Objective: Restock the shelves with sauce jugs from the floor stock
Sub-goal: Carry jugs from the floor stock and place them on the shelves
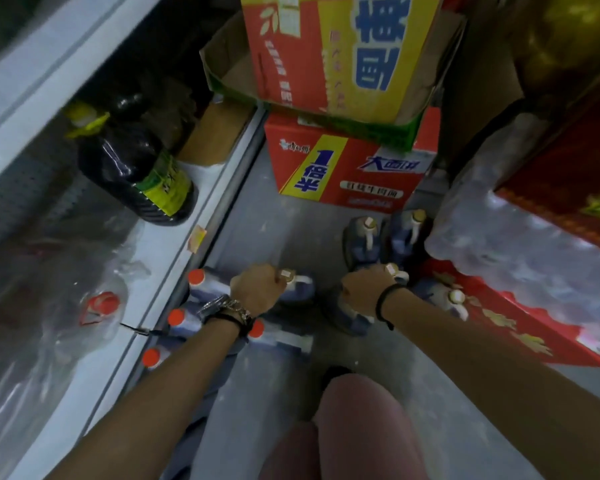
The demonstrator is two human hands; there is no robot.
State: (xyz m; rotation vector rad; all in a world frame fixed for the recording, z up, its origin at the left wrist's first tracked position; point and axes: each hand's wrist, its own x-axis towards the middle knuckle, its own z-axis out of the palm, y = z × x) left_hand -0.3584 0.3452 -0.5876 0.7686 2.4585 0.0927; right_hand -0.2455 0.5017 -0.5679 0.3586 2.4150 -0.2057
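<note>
Currently the left hand point(253, 289) is gripping the left jug point(302, 289), the right hand point(364, 285) the right jug point(354, 323); lifting both together is risking toppling the neighbouring red-capped jugs point(179, 318).

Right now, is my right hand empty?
No, the right hand is curled round the top of a blue jug that stands on the floor.
</note>
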